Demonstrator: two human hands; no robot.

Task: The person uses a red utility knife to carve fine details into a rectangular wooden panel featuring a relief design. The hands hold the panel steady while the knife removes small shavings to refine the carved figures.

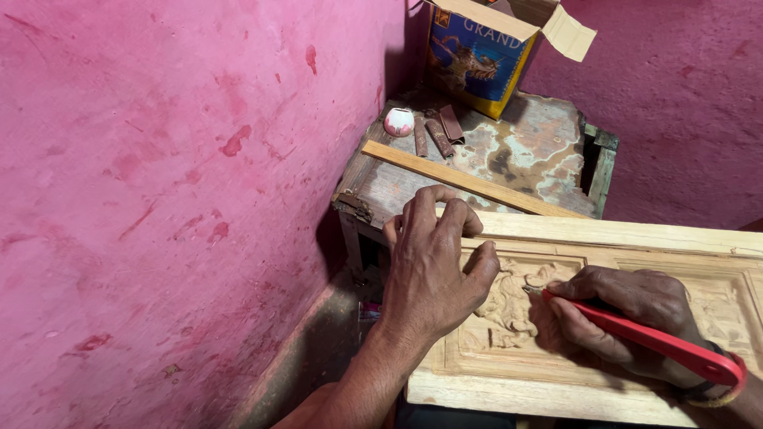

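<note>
Now red-handled tool gripped in right-hand fingers, tip on carved panel.

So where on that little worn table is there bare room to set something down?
The worn table is bare between the wooden strip and the cardboard box, toward its right edge. Crowded: the back left corner, with a small round pink-and-white object and brown pieces.

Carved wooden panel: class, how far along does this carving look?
Done: the wooden panel has framed recesses and a raised relief figure. In hand: the left hand steadies the panel while the right hand works a red-handled tool at the figure. Left: cannot tell; hands hide parts.
</note>
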